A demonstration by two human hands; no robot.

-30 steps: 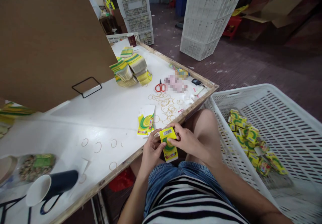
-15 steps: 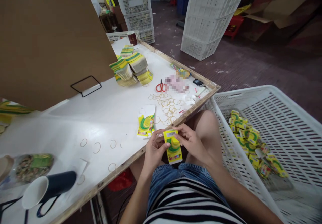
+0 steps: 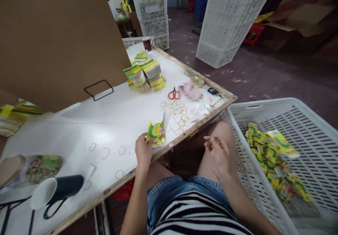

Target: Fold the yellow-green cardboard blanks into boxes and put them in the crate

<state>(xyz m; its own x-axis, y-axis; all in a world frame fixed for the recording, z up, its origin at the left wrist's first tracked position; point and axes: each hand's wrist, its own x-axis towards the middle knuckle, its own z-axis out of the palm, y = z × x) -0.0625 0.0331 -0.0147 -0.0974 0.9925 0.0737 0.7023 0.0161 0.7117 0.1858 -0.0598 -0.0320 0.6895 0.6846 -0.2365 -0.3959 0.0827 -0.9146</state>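
My left hand is at the table's front edge, thumb and fingers closed on the left edge of a small stack of flat yellow-and-green cartons. Over my right thigh, my right hand holds nothing; its fingers are loosely bent and apart. A blurred yellow carton is in the air above the white plastic crate on the right. Inside that crate lies a heap of similar yellow cartons.
Rubber bands lie scattered behind the stack, with red-handled scissors beyond. Bundled cartons stand farther back beside a big brown cardboard box. A dark mug lies at the left. Stacked white crates stand on the floor.
The carton that both hands held has left them and is over the crate at right. My left hand has moved left onto the stack; my right hand has moved right and opened.
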